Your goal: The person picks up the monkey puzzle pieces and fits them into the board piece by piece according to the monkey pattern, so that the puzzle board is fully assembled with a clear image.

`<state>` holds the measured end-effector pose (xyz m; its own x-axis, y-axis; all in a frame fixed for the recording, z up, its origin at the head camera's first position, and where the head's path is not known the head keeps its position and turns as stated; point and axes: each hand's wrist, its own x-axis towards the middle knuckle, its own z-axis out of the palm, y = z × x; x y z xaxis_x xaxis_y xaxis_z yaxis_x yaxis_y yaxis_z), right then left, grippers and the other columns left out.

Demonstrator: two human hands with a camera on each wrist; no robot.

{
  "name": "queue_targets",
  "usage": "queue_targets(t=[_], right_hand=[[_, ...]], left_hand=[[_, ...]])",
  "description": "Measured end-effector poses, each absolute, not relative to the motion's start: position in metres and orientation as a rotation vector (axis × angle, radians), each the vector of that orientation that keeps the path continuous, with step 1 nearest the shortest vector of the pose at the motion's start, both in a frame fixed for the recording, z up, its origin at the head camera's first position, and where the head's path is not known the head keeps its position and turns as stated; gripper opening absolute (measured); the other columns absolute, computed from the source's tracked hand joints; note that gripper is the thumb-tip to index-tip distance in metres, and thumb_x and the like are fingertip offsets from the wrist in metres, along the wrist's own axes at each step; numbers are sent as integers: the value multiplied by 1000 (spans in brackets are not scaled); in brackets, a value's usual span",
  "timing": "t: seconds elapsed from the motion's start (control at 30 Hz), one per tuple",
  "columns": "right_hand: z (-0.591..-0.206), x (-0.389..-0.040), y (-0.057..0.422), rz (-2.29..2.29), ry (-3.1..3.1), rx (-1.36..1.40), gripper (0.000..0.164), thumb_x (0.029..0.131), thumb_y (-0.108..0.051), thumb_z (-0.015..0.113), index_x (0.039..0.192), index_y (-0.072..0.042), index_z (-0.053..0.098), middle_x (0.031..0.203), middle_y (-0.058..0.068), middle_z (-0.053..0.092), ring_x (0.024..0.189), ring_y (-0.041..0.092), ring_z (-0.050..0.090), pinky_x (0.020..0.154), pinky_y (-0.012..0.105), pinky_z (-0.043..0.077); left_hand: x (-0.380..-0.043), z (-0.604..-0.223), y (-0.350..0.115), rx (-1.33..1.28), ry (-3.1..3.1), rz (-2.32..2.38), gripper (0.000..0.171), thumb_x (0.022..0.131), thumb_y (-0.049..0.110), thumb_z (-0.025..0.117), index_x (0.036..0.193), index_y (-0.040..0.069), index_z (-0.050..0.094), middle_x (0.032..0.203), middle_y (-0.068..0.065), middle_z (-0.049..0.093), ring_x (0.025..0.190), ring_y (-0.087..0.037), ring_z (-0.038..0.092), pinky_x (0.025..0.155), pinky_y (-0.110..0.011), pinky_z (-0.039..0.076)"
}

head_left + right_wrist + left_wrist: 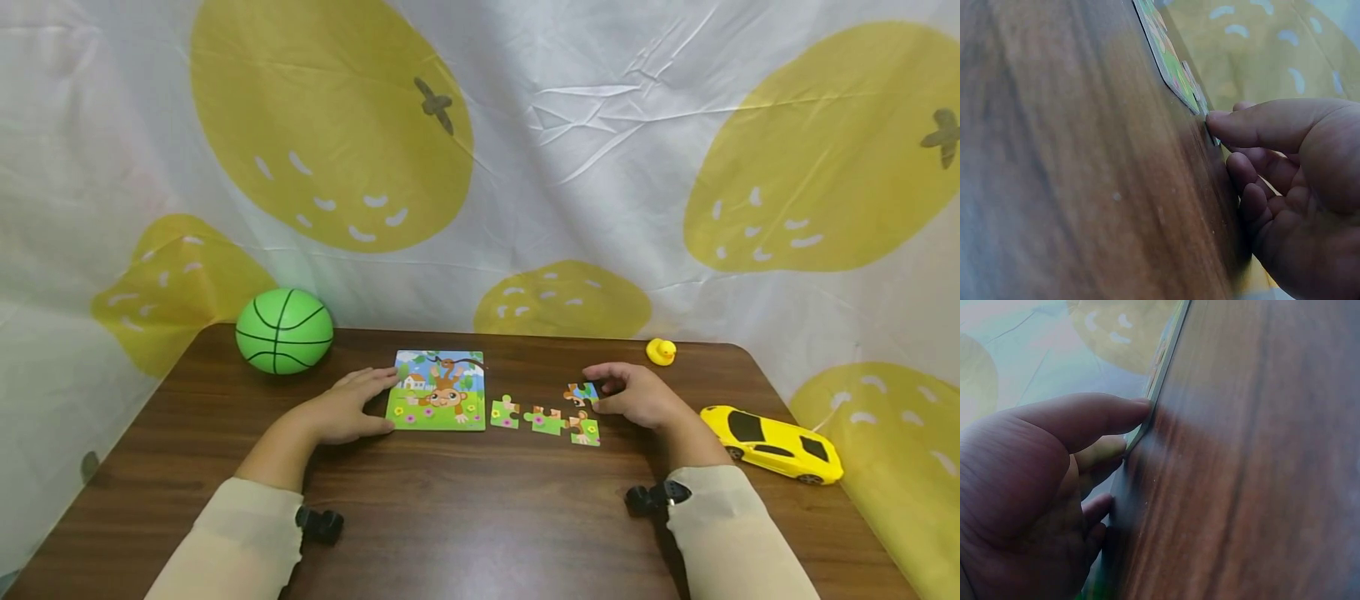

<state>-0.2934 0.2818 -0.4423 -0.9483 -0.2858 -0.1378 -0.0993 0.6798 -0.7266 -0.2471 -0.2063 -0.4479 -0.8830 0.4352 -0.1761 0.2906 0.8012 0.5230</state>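
A square picture puzzle [437, 408] showing a monkey lies flat on the wooden table. My left hand [347, 407] rests at its left side, fingers extended, with the thumb at the lower left corner; the left wrist view shows the thumb tip [1138, 412] against the edge. To the right are loose puzzle pieces: a green one [505, 412], a middle one [547, 422] and a lower right one [586, 431]. Above that last one, my right hand [637, 396] pinches a blue-topped puzzle piece [579, 393] between thumb and forefinger, its other fingers curled [1255, 200].
A green ball [284, 332] with black lines sits at the back left of the table [465, 517]. Back right stands a small yellow rubber duck [661, 352]. A yellow toy car [772, 444] is just right of my right wrist. A lemon-print curtain [570, 208] hangs behind.
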Motion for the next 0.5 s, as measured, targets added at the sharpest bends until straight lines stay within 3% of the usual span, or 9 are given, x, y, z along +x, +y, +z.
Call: queue_targets(t=[0.33,0.5], right_hand=[[-443,-296,281,-1063,2691,-304,53,88,-7,85,138,-6,71,133,17,72,117,30,61,96,32,51],[-444,-298,281,-1024,2720,-308,51,87,-9,86,136,-6,72,120,16,73,109,28,62,91,32,52]], left_hand=[[-247,-448,-206,547,2697,726,83,99,43,73,166,9,39,178,-12,29,166,-48,14,132,-72,15],[-247,-448,-206,550,2701,726,83,98,43,73,166,9,39,178,-12,29,166,-48,15,131,-72,16]])
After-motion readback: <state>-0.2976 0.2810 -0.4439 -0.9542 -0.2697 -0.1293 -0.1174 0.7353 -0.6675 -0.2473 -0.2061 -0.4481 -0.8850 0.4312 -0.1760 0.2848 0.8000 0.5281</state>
